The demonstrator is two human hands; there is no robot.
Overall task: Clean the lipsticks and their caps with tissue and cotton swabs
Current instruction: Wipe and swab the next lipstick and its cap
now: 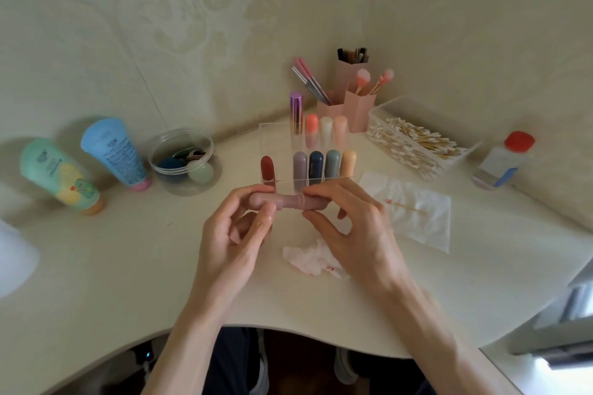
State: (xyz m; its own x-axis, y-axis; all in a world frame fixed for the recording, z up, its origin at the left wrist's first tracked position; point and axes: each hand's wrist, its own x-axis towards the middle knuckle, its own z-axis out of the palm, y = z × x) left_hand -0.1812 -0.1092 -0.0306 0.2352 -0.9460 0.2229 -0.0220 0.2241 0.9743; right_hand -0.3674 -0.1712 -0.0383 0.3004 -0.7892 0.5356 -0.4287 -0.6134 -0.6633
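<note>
— Above the middle of the tabletop, what are the hands doing?
— Both hold one pink lipstick level, clear of the surface. The left hand has its fingers and thumb curled round the left end. The right hand pinches the right end between thumb and fingertips.
— Any tissue?
— A crumpled tissue, stained red, lies just under the right hand, toward the near edge. A flat tissue lies toward the right edge, with a used cotton swab on it.
— And the other lipsticks?
— Upright in a clear organiser just behind the hands. A red lipstick stands at its front left corner. A box of cotton swabs sits near the back corner.
</note>
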